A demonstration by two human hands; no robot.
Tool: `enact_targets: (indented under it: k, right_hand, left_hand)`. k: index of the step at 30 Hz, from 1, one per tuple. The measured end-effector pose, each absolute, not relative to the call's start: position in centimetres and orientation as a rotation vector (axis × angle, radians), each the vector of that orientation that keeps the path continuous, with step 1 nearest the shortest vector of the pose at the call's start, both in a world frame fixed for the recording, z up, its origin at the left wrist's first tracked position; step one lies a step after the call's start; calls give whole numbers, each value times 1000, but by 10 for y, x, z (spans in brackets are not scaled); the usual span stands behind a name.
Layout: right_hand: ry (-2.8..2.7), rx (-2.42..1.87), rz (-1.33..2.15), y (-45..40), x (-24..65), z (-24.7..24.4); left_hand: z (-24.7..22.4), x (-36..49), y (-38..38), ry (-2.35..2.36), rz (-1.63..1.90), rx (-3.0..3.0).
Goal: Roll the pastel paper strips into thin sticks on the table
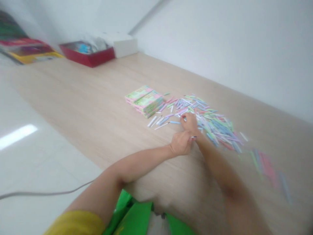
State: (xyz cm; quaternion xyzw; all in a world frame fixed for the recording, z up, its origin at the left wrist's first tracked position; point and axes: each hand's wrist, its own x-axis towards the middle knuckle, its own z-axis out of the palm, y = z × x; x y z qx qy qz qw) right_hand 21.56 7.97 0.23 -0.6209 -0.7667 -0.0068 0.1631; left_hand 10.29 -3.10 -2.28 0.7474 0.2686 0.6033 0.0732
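Note:
My left hand (181, 143) is closed around a thin pen (193, 137); only a short pale end with a dark tip shows past the fingers. It sits just in front of my right wrist. My right hand (189, 121) reaches to the near edge of a loose heap of pastel pens (215, 125), its thumb and fingers curled together in a pinch. Blur hides what, if anything, is between those fingertips. Left of the heap lie several separate pens (162, 120) and a stack of pink and green printed boxes (146, 101).
A blurred row of pink, green and blue pens (267, 168) lies on the wood-look surface (97, 107) at right. Along the back stand a red tray (90, 58) with items in it and a white box (126, 47). A cable (49, 194) runs across the pale floor at left.

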Motion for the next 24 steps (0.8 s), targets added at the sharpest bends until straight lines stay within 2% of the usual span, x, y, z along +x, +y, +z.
enact_targets:
  k: [8, 24]
  right_hand:
    - [-2330, -1750, -53, 78, 232, -8]
    - [-2419, -1761, -34, 39, 258, 1]
  left_hand:
    - [-18, 99, -26, 857, 1820, 2220]
    - [-20, 102, -34, 653, 1619, 2386]
